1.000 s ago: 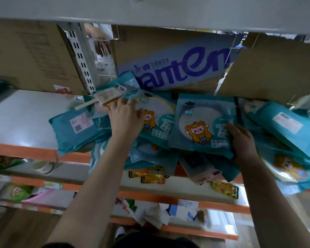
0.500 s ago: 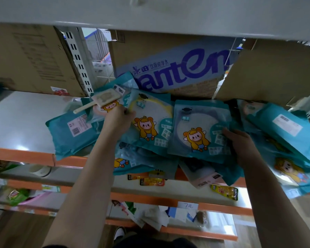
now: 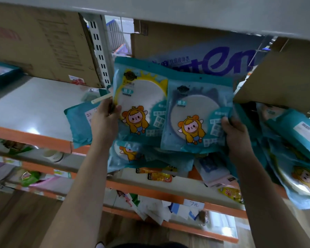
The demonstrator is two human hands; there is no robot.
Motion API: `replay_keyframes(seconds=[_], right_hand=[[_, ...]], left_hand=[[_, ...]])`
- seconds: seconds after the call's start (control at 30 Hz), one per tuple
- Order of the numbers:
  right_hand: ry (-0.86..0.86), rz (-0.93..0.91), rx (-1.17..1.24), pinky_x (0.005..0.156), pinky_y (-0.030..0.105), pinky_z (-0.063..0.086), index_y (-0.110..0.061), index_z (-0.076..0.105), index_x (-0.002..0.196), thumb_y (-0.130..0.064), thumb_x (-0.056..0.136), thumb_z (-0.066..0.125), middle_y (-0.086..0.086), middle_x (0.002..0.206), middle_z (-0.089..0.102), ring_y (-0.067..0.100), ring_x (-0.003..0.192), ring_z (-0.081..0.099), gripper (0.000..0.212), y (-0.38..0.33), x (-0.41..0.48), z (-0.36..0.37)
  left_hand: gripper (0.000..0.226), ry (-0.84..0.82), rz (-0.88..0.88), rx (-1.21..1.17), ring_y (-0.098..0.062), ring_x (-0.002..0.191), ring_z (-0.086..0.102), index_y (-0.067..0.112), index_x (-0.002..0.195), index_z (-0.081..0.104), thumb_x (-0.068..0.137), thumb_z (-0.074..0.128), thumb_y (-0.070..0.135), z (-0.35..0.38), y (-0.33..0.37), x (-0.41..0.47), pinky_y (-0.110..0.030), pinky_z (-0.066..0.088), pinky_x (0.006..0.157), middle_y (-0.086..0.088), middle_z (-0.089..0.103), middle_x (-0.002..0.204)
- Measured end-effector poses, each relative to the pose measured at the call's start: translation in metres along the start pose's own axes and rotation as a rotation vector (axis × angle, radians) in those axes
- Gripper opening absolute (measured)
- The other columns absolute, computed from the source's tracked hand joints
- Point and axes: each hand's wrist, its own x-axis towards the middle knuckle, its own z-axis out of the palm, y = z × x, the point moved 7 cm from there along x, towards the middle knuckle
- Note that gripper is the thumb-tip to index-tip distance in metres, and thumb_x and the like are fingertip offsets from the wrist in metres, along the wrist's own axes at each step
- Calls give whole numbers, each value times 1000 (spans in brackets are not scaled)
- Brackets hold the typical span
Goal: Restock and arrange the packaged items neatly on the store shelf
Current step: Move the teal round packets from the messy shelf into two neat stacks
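My left hand (image 3: 105, 120) grips the left edge of a teal packet with a yellow-rimmed round mirror (image 3: 140, 102), held up above the white shelf (image 3: 34, 111). My right hand (image 3: 235, 135) holds the right edge of a second teal packet with a grey-rimmed mirror (image 3: 197, 119), which overlaps the first. Both show a cartoon child in yellow. More teal packets lie in a loose heap below (image 3: 132, 156), at the left (image 3: 79, 122) and at the right (image 3: 293, 154), some hanging over the orange shelf edge.
Cardboard boxes stand at the back of the shelf: a brown one (image 3: 43, 42) at left, one with blue lettering (image 3: 213, 58) in the middle, another (image 3: 284, 77) at right. A perforated upright (image 3: 98, 51) stands between them. Lower shelves (image 3: 150, 192) hold small packets and a price tag.
Both hands have lifted the two mirror packets off the heap and brought them upright, side by side and overlapping. The left hand moved from the pile's top to the packet's left edge.
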Motion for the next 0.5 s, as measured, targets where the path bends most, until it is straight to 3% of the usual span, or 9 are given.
replay_keyframes(seconds=[0.13, 0.27, 0.33, 0.43, 0.5], right_hand=[[-73, -69, -43, 83, 55, 56, -11, 66, 99, -24, 99, 51, 11, 96, 71, 35, 92, 68, 19, -5, -6, 56], [-90, -109, -75, 83, 40, 49, -19, 64, 85, -27, 99, 51, 10, 91, 69, 18, 86, 63, 21, -10, -19, 124], [-128, -129, -94, 82, 37, 46, -19, 61, 87, -32, 99, 49, 18, 97, 64, 22, 88, 60, 22, -9, -31, 164], [-129, -113, -42, 80, 33, 51, -22, 61, 90, -29, 102, 46, -1, 90, 67, 12, 84, 64, 21, -6, -53, 221], [-105, -78, 22, 72, 29, 54, -21, 61, 87, -28, 102, 46, -9, 81, 68, 6, 75, 66, 22, -1, -67, 256]], left_hand=[[27, 71, -54, -45, -37, 89, 63, 11, 97, 60, 85, 51, 34, -54, -18, 6, -56, 53, 79, -17, 65, 93], [11, 148, -98, -76, -33, 91, 64, 18, 95, 59, 91, 52, 26, -119, -47, 9, -56, 54, 80, -13, 66, 96], [9, 168, -99, -27, -30, 88, 63, 20, 94, 58, 93, 51, 26, -155, -63, 14, -53, 55, 77, -8, 65, 93], [6, 209, -65, 2, -21, 78, 60, 22, 88, 56, 93, 53, 22, -211, -83, 24, -38, 52, 64, 4, 61, 80], [10, 225, -47, 27, -16, 72, 56, 23, 85, 56, 93, 54, 18, -247, -95, 32, -34, 48, 63, 7, 60, 76]])
